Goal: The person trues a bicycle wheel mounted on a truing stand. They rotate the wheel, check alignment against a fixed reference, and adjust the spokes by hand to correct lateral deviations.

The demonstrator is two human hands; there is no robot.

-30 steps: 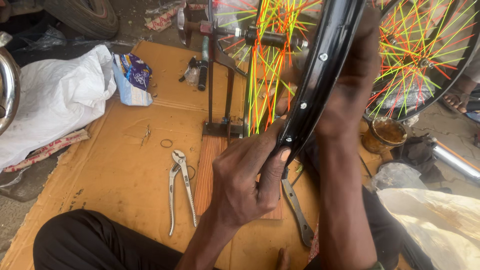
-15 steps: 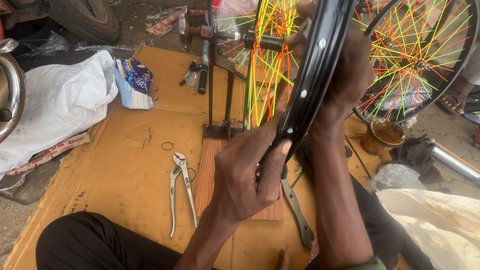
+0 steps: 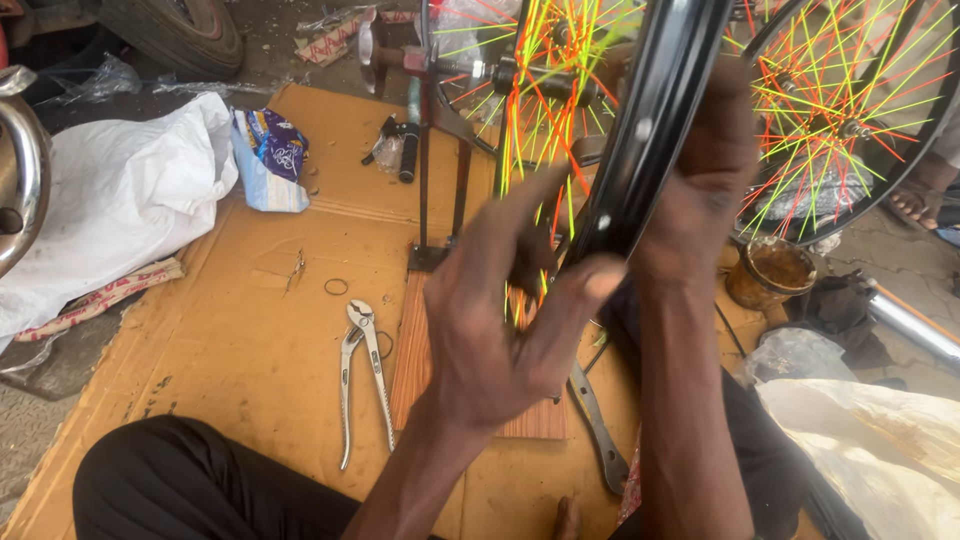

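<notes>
**Two hands gripping a black wheel rim**

Both hands are working on the black rim (image 3: pixel 655 130), which is standing on edge in a metal stand (image 3: pixel 440 180) and running from lower left to upper right across the view. The left hand (image 3: pixel 510 310) is reaching up from below, its fingers curled in and pinching at the rim's inner edge, the thumb pressing against the metal. The right hand (image 3: pixel 705 170) is wrapping around the rim higher up, closed firmly on it, with the forearm rising straight from below. The rim is smooth, glossy and curved, and thin spokes (image 3: pixel 545 90) in orange, yellow and green are fanning out behind it. Silver pliers (image 3: pixel 362 375) are lying on the flat brown cardboard (image 3: pixel 250 330) near the left hand, beside a ribbed wooden board (image 3: pixel 415 340).
</notes>
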